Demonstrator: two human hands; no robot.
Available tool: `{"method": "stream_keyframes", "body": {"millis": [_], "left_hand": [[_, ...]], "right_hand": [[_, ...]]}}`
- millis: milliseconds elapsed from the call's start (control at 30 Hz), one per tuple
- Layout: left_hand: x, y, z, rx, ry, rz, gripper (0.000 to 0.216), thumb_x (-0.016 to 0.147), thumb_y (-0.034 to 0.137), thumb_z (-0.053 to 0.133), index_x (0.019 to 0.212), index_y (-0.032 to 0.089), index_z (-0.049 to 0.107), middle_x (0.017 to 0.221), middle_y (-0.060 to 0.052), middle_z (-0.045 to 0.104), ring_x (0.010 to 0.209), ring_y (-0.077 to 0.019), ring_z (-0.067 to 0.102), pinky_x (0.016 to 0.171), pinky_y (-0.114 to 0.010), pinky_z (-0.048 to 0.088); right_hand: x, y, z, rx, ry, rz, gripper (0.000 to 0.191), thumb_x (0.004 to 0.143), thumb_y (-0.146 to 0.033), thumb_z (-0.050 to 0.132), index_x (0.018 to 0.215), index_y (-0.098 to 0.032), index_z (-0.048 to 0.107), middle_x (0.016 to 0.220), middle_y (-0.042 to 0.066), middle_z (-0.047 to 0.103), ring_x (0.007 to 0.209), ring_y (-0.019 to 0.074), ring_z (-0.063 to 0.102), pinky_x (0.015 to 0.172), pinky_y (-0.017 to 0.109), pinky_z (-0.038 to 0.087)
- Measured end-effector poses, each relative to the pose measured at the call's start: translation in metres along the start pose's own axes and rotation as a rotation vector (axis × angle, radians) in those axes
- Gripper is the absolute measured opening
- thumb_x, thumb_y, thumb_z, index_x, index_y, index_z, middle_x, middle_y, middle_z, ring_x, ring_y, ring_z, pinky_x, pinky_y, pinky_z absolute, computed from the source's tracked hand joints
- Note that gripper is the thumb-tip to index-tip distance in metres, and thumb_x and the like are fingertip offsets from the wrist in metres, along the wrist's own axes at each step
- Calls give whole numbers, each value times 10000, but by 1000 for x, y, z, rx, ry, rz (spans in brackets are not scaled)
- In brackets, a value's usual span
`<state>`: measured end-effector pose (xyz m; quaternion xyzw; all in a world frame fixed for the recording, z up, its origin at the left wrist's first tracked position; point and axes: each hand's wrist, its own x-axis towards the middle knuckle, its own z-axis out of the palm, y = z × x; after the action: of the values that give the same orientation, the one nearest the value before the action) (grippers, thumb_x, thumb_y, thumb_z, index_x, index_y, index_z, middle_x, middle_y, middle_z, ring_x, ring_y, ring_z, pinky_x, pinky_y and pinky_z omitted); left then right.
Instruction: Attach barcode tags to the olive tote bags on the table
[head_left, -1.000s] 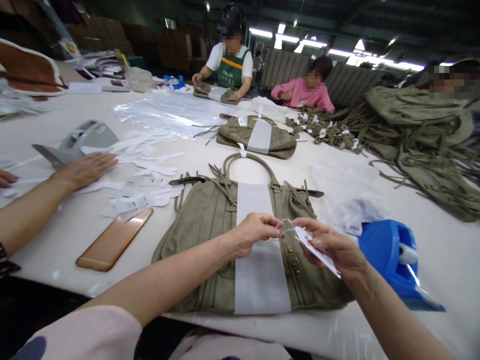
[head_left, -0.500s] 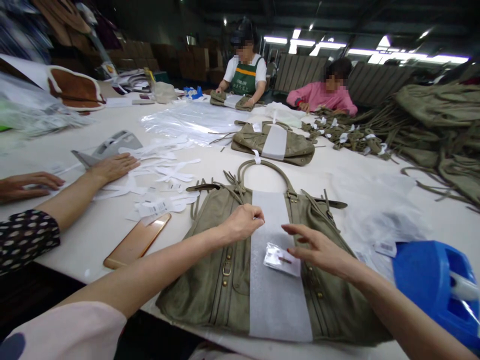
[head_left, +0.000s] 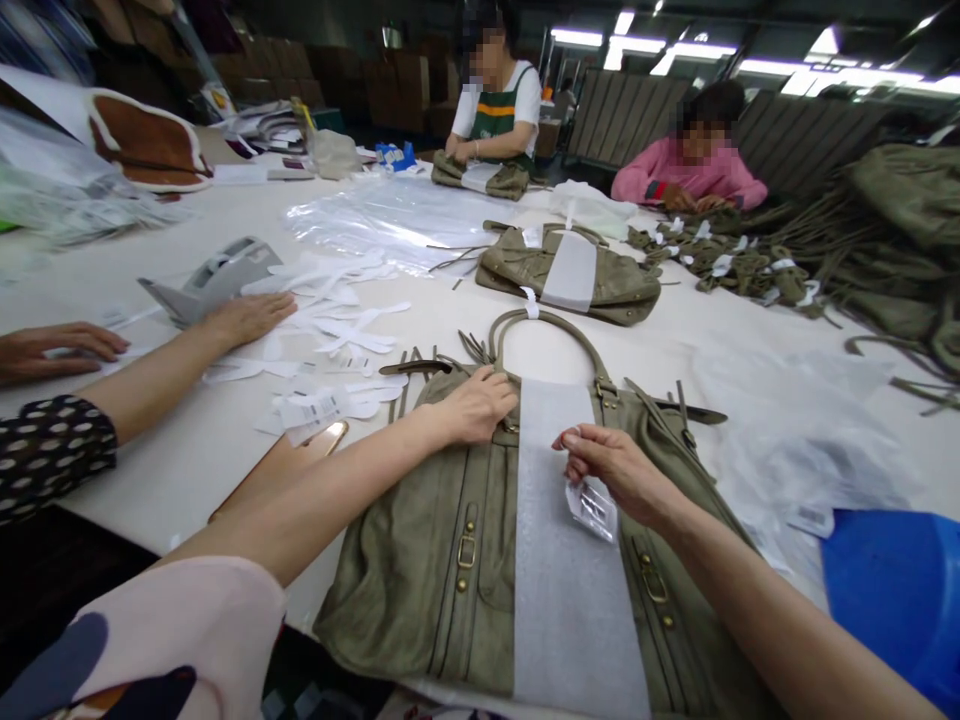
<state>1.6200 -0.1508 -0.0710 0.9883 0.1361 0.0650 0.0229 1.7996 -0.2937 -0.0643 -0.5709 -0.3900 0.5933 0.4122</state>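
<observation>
An olive-green handbag (head_left: 420,540) lies flat in front of me, its looped handle (head_left: 581,335) pointing away. Down its middle runs a white wrapping strip (head_left: 562,610). At the bag's top edge, by the left handle base, my left hand (head_left: 484,405) has its fingers bent over the material; the fingertips are partly hidden. Over the strip, my right hand (head_left: 611,465) is closed in a pinch, and a small clear plastic packet (head_left: 594,510) hangs below its fingers. What lies inside the packet is too small to make out. A white tag (head_left: 531,303) wraps the handle's top.
Another person's hand (head_left: 251,315) rests by a grey tape dispenser (head_left: 217,275) and loose white paper strips (head_left: 352,330). A phone (head_left: 281,470) lies left of my bag. Beyond is a second olive bag (head_left: 517,265). At right are plastic bags (head_left: 795,440) and a blue container (head_left: 892,600).
My left hand has moved from the strip up and left to the handle base. My right hand has closed into a pinch, and the packet now hangs from it more upright.
</observation>
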Motion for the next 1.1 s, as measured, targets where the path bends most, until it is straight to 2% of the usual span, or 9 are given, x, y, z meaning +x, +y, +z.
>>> {"method": "stream_keyframes", "body": {"millis": [133, 267, 367, 433, 533, 667, 767, 900, 1100], "left_hand": [[-15, 27, 0, 181, -73, -14, 195, 739, 59, 401, 839, 71, 568, 803, -148, 593, 841, -243, 538, 870, -433, 368], [-35, 70, -19, -29, -326, -209, 212, 770, 85, 404, 877, 66, 586, 763, -143, 624, 705, -233, 605, 605, -318, 443], [-33, 76, -36, -144, -456, -223, 274, 829, 258, 418, 780, 101, 637, 704, -140, 640, 707, -249, 628, 601, -310, 456], [-22, 59, -40, -116, -431, -343, 314, 834, 271, 389, 784, 115, 656, 741, -150, 654, 759, -258, 631, 648, -322, 465], [3, 13, -32, -90, -211, -619, 303, 814, 222, 378, 911, 125, 649, 905, -147, 656, 874, -250, 613, 735, -320, 456], [34, -36, -11, -290, -93, -874, 398, 797, 425, 459, 903, 89, 644, 917, -143, 649, 856, -226, 602, 680, -260, 441], [48, -49, -2, -443, -182, -864, 456, 594, 486, 687, 798, 80, 645, 773, -95, 646, 713, -191, 584, 551, -226, 397], [52, -62, 6, -492, -246, -683, 378, 387, 257, 809, 680, 111, 620, 596, -3, 563, 580, -140, 499, 491, -226, 324], [53, -84, 27, -793, 107, -688, 308, 473, 342, 768, 530, 146, 537, 449, 65, 387, 462, -79, 340, 450, -234, 226]], "right_hand": [[0, -4, 2, -80, 56, -39, 317, 707, -443, 605, 762, -133, 566, 501, -41, 460, 496, 84, 435, 530, 236, 330], [9, -13, 8, -103, 64, -66, 308, 701, -442, 594, 725, -137, 555, 474, -49, 441, 472, 77, 408, 518, 233, 327], [24, -18, 12, -139, 73, -70, 280, 712, -419, 567, 697, -141, 536, 456, -56, 420, 452, 75, 402, 511, 232, 340], [38, -19, 14, -200, 95, -72, 239, 729, -378, 535, 681, -145, 522, 456, -55, 417, 438, 76, 405, 498, 231, 349], [60, -19, 15, -357, 166, -84, 197, 754, -318, 483, 661, -147, 516, 457, -44, 421, 419, 80, 407, 468, 226, 350], [81, -18, 13, -487, 226, -81, 186, 762, -291, 458, 666, -147, 528, 462, -29, 434, 424, 89, 423, 448, 219, 363], [86, -17, 13, -484, 214, -86, 201, 760, -317, 465, 640, -161, 504, 474, -29, 439, 429, 89, 426, 459, 221, 382], [86, -15, 14, -470, 188, -95, 229, 754, -353, 476, 615, -171, 479, 468, -35, 433, 428, 90, 425, 468, 223, 383], [90, -15, 13, -450, 187, -62, 209, 762, -336, 466, 654, -162, 509, 477, -34, 445, 416, 96, 446, 445, 224, 377]]}}
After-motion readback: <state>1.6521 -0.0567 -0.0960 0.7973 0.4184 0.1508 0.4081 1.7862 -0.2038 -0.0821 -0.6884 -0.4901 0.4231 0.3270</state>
